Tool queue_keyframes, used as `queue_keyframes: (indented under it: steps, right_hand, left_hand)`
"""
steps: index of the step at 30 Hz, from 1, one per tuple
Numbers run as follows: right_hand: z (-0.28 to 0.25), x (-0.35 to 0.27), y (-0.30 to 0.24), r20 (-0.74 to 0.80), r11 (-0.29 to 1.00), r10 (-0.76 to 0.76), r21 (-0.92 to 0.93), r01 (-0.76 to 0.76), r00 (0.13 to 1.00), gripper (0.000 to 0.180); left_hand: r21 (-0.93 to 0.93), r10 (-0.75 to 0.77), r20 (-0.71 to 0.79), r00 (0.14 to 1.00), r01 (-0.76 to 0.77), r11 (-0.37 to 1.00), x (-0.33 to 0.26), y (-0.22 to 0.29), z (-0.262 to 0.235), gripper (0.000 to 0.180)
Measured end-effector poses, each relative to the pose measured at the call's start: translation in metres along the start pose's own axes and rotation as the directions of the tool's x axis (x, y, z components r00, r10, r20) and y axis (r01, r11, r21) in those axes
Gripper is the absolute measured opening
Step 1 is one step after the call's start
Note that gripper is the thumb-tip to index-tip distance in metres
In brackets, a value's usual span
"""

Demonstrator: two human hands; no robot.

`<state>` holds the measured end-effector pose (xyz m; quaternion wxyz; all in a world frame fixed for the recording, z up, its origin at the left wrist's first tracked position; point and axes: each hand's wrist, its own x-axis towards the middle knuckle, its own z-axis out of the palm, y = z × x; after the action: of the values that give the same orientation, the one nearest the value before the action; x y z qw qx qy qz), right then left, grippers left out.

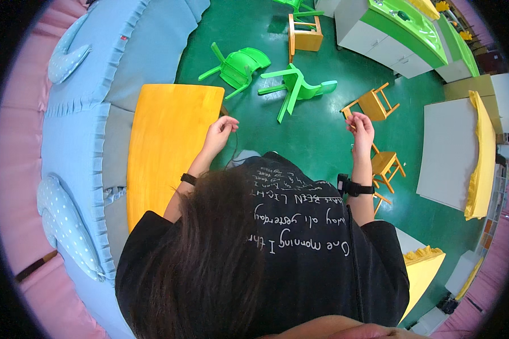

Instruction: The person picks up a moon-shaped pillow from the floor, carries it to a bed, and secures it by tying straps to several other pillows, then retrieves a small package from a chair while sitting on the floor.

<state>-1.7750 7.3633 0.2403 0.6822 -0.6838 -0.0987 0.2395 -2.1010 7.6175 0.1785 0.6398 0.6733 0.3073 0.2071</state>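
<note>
- Dark hair and my black printed shirt (pixel 300 226) fill the lower view, and both forearms rise out of them.
- Left hand (pixel 223 129) is raised beside the yellow tabletop (pixel 169 141), fingertips pinched on a thin dark cord (pixel 235 148) that hangs down towards my chest.
- Right hand (pixel 361 126) is up at the same height, well apart from the left, fingers curled closed; whether it pinches anything is too small to tell.
- By my judgement I am handling the cord held up in front of me; any next move calls for a steady pinch.
- One black band (pixel 188 179) is on my left wrist, one black watch (pixel 350 186) on my right.
- Count on the green floor (pixel 322 135): two tipped green plastic chairs (pixel 237 66) in full view and three small wooden chairs (pixel 373 104).
- Two dotted blue cushions (pixel 62 220) lie on the blue padding to my left.
</note>
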Motion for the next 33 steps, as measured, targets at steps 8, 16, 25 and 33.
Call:
queue_keyframes:
  steps: [8,16,25,33]
  right_hand:
    - [-0.037,0.080,-0.021,-0.070,1.000,0.014,0.014,-0.013,0.997,0.014]
    - [-0.158,0.098,-0.018,-0.398,0.999,0.033,0.026,-0.025,0.917,0.014]
    - [-0.309,0.169,-0.023,-0.549,0.989,0.069,0.149,0.016,0.833,0.012]
    - [-0.402,0.261,-0.030,-0.489,0.984,0.130,0.173,-0.050,0.863,0.012]
  left_hand:
    - [-0.055,-0.103,0.102,0.989,0.109,0.992,0.115,0.000,0.050,0.017]
    - [-0.019,-0.212,0.202,0.956,0.220,0.975,0.250,0.020,0.154,0.017]
    - [0.006,-0.121,0.343,0.931,0.127,0.992,0.344,0.062,0.353,0.016]
    - [-0.021,0.045,0.509,0.860,-0.041,0.999,0.405,0.125,0.460,0.017]
